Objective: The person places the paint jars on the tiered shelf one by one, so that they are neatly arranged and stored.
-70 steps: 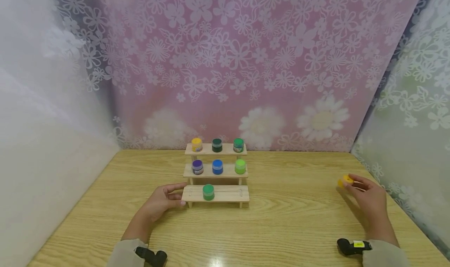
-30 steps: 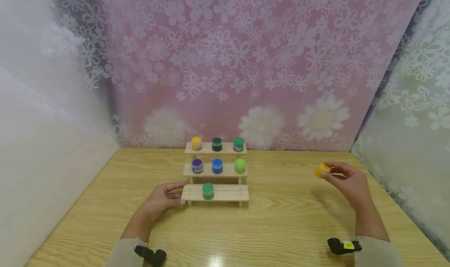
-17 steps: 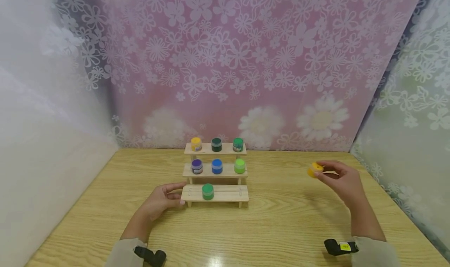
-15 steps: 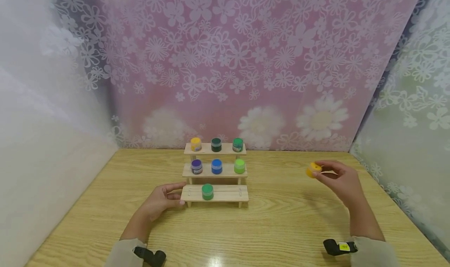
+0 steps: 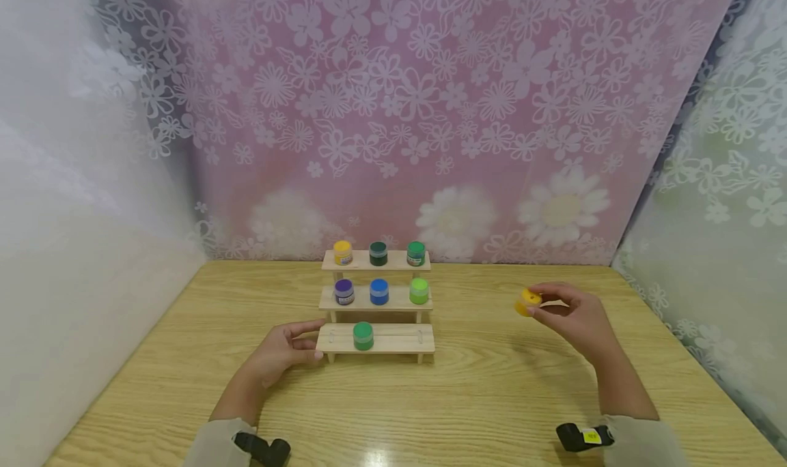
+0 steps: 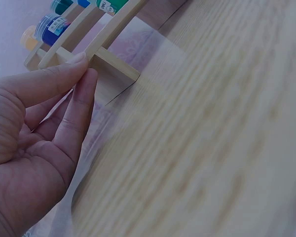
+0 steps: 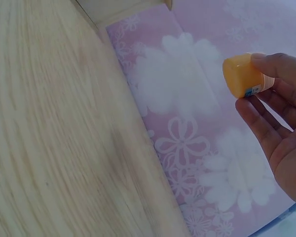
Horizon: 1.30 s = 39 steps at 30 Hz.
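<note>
A small yellow-orange paint jar (image 5: 527,303) is pinched between the thumb and fingers of my right hand (image 5: 574,317), held above the table to the right of the stand. In the right wrist view the paint jar (image 7: 242,75) lies tilted, part of its label showing. My left hand (image 5: 279,352) grips the left end of the lowest shelf of a three-step wooden display stand (image 5: 396,341); thumb and fingertips meet at its corner in the left wrist view. One green paint jar (image 5: 363,336) stands left of centre on that shelf.
The middle shelf bears purple (image 5: 344,291), blue (image 5: 379,291) and light green jars (image 5: 419,291). On the top shelf stand yellow (image 5: 343,252), dark green (image 5: 378,253) and green jars (image 5: 415,253). A flowered pink backdrop (image 5: 393,146) rises behind the wood-grain table (image 5: 467,399).
My right hand has carried the yellow paint jar leftward from the table's right side, toward the stand. My left hand stays at the lowest shelf's end.
</note>
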Motion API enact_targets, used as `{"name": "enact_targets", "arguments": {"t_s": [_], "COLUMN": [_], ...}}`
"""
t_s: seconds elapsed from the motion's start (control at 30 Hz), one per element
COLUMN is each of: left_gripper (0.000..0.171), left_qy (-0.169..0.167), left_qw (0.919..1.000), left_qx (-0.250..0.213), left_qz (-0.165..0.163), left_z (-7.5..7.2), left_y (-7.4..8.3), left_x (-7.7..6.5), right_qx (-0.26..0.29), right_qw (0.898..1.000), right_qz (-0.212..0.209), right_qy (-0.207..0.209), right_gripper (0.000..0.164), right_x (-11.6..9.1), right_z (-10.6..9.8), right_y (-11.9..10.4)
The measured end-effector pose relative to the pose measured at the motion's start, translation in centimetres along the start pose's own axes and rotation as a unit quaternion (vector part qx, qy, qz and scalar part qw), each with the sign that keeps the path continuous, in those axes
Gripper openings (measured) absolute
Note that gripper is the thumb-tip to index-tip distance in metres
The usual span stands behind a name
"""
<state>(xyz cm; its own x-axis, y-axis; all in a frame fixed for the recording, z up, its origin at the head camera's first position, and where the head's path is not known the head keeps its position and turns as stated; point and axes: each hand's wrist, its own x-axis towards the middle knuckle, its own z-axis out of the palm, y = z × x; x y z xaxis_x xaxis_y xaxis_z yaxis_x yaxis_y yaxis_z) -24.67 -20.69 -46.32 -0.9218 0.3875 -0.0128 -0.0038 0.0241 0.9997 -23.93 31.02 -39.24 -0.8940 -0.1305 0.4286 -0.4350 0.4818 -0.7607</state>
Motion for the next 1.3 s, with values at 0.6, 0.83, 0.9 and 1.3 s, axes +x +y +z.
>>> {"name": "enact_targets", "arguments": {"t_s": [0.6, 0.83, 0.9, 1.3], "left_gripper": [0.069, 0.069, 0.069, 0.07], "left_qy": [0.001, 0.004, 0.004, 0.003], "left_qw": [1.0, 1.0, 1.0, 0.9999], "left_qx": [-0.006, -0.004, -0.005, -0.007], "left_qz": [-0.002, -0.007, -0.007, -0.007], "left_z": [-0.1, 0.0, 0.1, 0.1], "left_y": [0.0, 0.0, 0.0, 0.2], "left_x": [0.1, 0.1, 0.1, 0.0], "right_qx": [0.059, 0.066, 0.062, 0.065], "right_qw": [0.996, 0.994, 0.994, 0.99], "right_qz": [-0.065, -0.081, -0.083, -0.109], "right_qy": [-0.026, -0.027, -0.029, -0.058], "right_gripper": [0.035, 0.034, 0.034, 0.033], "right_x": [0.4, 0.3, 0.3, 0.3], "right_z": [4.2, 5.5, 5.8, 7.7], "right_y": [-1.9, -2.7, -2.8, -3.2]}}
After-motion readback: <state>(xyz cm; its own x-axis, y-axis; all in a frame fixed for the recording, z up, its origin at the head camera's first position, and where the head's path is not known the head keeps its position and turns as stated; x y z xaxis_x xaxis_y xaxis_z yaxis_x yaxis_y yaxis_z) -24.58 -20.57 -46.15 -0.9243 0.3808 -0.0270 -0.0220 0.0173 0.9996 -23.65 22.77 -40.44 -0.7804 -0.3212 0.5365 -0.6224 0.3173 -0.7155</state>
